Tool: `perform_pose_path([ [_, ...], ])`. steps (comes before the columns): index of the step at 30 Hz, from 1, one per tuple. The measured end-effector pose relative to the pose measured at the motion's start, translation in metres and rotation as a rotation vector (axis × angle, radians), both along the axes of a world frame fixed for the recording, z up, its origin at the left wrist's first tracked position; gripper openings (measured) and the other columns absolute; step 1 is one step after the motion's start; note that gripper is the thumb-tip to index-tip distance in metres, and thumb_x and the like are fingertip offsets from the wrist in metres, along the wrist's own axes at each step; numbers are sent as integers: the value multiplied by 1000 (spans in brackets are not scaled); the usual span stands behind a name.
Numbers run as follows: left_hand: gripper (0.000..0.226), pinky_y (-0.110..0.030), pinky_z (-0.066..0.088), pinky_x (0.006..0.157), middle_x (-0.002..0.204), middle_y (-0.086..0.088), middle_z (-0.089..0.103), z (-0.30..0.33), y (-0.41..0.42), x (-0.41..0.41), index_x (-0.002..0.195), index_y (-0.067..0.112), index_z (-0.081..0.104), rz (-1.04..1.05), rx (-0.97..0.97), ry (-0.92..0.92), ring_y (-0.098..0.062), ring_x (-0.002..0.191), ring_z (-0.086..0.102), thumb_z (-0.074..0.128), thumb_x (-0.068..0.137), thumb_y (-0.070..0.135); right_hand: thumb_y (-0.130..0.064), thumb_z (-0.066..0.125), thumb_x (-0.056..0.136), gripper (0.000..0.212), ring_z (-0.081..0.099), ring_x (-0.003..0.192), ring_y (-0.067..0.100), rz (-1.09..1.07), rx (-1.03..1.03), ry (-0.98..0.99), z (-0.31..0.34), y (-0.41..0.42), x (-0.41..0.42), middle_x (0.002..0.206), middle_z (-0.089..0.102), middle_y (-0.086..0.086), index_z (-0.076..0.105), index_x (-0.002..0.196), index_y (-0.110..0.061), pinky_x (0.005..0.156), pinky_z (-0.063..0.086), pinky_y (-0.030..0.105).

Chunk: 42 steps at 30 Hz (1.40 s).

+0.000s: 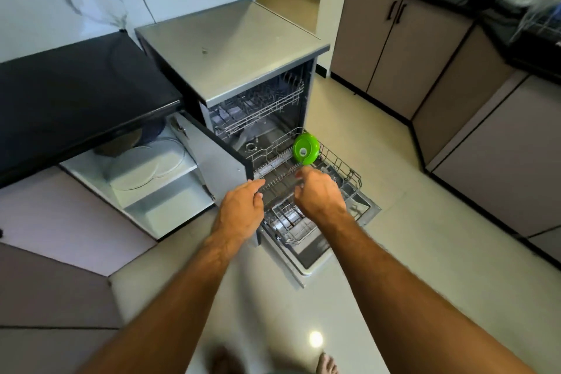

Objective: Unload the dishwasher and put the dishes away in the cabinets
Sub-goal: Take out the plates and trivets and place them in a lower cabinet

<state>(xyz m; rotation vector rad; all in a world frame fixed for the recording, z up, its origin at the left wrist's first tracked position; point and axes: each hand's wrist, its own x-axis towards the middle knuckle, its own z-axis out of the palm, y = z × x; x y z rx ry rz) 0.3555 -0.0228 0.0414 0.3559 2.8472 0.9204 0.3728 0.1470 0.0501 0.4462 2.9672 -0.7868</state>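
Note:
The dishwasher stands open with its door down and its lower rack pulled out. A green round lid stands on edge at the far side of that rack. Both my arms reach over the rack. My left hand hangs with loosely curled fingers above the rack's near left edge and holds nothing. Just below the green lid is my right hand, fingers bent and pointing at it, not touching it. The upper rack sits inside the machine.
An open cabinet to the left holds white plates on its shelf, under a black countertop. Closed cabinets line the right wall. A cutlery basket sits in the rack's near part. My feet show on the tiled floor below.

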Motion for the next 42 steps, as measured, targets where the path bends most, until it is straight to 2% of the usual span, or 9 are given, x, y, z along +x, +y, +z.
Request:
perform_pose_path([
  [8,41,-33,40,111,143,1,53,-13,82,9,142,23,50,70,71,-71,-20,129,52,47,102,18,-17,54,97,29,62,97,13,-30,-45,-68,-10,99,13,119,64,0,57,126,-21,92,55,36],
  [11,42,-38,41,111,143,-2,53,-23,100,4,142,21,50,48,77,-95,-22,131,51,46,101,15,-18,55,98,29,62,94,13,-34,-58,-87,-12,116,2,117,64,1,57,126,-22,91,55,35],
  [14,43,-40,39,112,145,-4,51,-34,120,-19,143,20,49,36,77,-114,-22,134,48,46,101,14,-18,54,98,29,62,99,15,-23,-46,-84,-16,131,-23,117,63,1,56,126,-21,95,53,37],
  [22,50,-37,21,120,156,-7,33,-50,162,-99,150,16,35,-69,-38,-105,-22,148,23,46,101,19,-18,58,96,32,60,106,18,10,-27,-156,-26,167,-81,122,60,2,54,128,-24,100,51,40],
  [25,61,-40,19,121,160,-8,25,-62,172,-127,153,15,27,-102,-39,-145,-21,150,12,52,99,29,-17,56,98,32,59,107,18,-3,-55,-177,-37,185,-104,124,59,2,53,128,-26,99,48,37],
  [28,72,-43,19,121,162,-4,19,-68,178,-146,155,16,21,-61,-37,-220,-20,151,8,56,96,39,-16,56,97,33,57,104,14,-2,-95,-188,-50,198,-125,124,59,0,53,129,-26,100,46,35],
  [32,73,-38,15,120,163,-3,17,-78,186,-170,156,16,19,26,-30,-221,-19,151,6,55,97,38,-19,58,96,38,58,113,17,5,-126,-198,-67,217,-153,130,58,0,52,133,-24,105,43,37],
  [37,73,-36,14,121,164,-1,13,-95,201,-185,157,17,16,125,-57,-260,-16,151,4,52,98,40,-21,58,96,37,58,109,18,52,-103,-229,-89,245,-185,129,58,2,53,133,-22,102,45,35],
  [42,70,-34,15,122,164,2,12,-108,239,-207,157,18,16,204,-60,-280,-13,151,6,51,99,38,-19,57,98,34,50,90,11,134,-76,-260,-115,269,-227,121,59,1,54,131,-24,97,48,33],
])
